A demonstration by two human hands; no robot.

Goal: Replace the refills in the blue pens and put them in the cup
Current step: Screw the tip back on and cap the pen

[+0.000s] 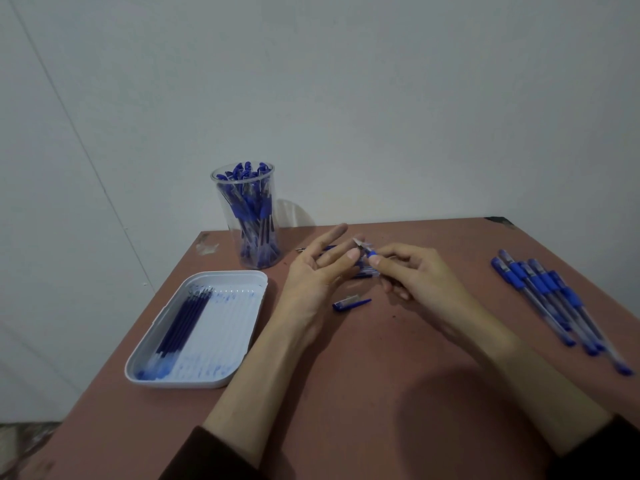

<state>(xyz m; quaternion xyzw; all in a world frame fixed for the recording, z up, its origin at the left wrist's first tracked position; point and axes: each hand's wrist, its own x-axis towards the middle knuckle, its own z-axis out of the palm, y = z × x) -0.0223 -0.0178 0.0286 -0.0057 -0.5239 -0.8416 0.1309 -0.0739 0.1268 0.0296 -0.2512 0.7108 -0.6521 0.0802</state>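
My right hand (pixel 417 271) pinches the blue grip section of a pen (pixel 367 252) over the middle of the table, its metal tip pointing up and left. My left hand (pixel 318 268) is beside it with fingers mostly straight, the thumb touching the pen near the tip. A blue pen cap (pixel 350 303) lies on the table just below the hands. The clear cup (pixel 251 216) packed with blue pens stands at the back left. A white tray (pixel 204 330) at the left holds several dark blue refills (pixel 180 327). Several capped blue pens (pixel 554 303) lie in a row at the right.
A thin refill or pen part (pixel 304 250) lies behind my left hand, mostly hidden. The brown table (pixel 381 375) ends at a pale wall behind and drops off at the left edge beside the tray. The tray bottom is smeared with blue ink.
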